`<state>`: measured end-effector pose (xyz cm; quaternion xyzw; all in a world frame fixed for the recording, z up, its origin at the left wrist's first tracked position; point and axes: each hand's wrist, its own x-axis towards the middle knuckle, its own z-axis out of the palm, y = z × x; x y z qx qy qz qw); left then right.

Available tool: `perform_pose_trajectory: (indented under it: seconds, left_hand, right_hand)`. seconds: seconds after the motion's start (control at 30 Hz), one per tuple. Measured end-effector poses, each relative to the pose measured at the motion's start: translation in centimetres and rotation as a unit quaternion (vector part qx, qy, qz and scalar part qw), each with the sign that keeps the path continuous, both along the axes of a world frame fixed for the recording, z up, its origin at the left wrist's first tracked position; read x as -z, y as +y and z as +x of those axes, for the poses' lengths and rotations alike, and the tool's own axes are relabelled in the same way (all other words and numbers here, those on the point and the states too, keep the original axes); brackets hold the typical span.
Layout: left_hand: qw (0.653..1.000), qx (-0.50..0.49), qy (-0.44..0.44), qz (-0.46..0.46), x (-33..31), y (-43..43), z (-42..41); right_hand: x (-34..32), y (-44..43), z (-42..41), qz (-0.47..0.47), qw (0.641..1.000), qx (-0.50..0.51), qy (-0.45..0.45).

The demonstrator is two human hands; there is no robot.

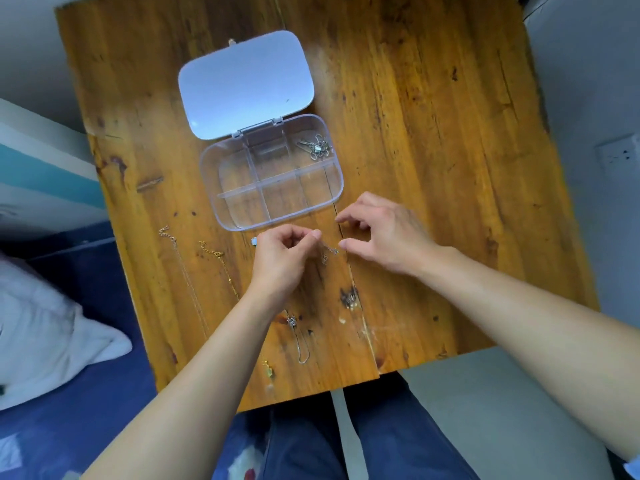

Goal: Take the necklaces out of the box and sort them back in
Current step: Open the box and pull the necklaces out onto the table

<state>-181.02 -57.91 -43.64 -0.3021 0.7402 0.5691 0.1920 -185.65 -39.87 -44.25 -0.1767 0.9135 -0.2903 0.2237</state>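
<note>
A clear plastic box (pixel 332 194) with several compartments lies open on the wooden table, its lid (pixel 246 84) folded back. One silver necklace (pixel 316 146) is coiled in the back right compartment. My left hand (pixel 282 258) pinches a thin silver chain (pixel 329 251) just in front of the box. My right hand (pixel 388 233) touches the same chain's other end with thumb and fingers curled. Two gold chains (pixel 221 268) lie stretched out to the left. A silver necklace with a pendant (pixel 298 336) lies under my left forearm.
The table (pixel 450 133) is small; its front edge sits above my lap. A small blue stone (pixel 254 241) lies next to my left hand. A gold charm (pixel 268 369) rests near the front edge. A bed with a white pillow (pixel 52 327) is at the left.
</note>
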Motion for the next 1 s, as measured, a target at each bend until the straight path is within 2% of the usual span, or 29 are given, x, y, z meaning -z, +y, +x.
perform_pose_trajectory:
  seconds: [0.13,0.27,0.47,0.6,0.77,0.9,1.0]
  left_hand:
    - [0.996,-0.063,-0.044,0.055,-0.1,-1.3,0.2]
    - [0.989,-0.087,-0.062,0.098,-0.4,-2.6,0.6]
    - [0.994,-0.071,-0.063,0.051,-0.7,-3.7,0.7]
    - [0.995,-0.074,-0.061,0.021,-0.5,-3.9,0.5]
    - [0.991,-0.123,-0.037,0.032,-0.5,-4.2,0.5]
    - [0.989,-0.136,-0.021,0.052,-1.0,-4.3,0.6]
    - [0.987,-0.144,-0.011,0.063,-1.4,-4.6,0.9]
  right_hand:
    - [0.3,-2.2,1.0,0.039,0.998,-0.048,0.029]
    - [0.5,-3.0,1.9,0.043,0.997,-0.043,0.049]
    - [0.5,-3.4,2.3,0.067,0.994,-0.052,0.062]
    - [0.4,-3.1,2.0,0.046,0.998,-0.003,0.045]
    - [0.2,-2.4,1.6,-0.008,0.992,0.124,0.039]
    - [0.4,-3.8,2.3,0.032,0.998,0.041,0.04]
    - [0.8,-5.2,2.8,0.05,0.996,-0.003,0.074]
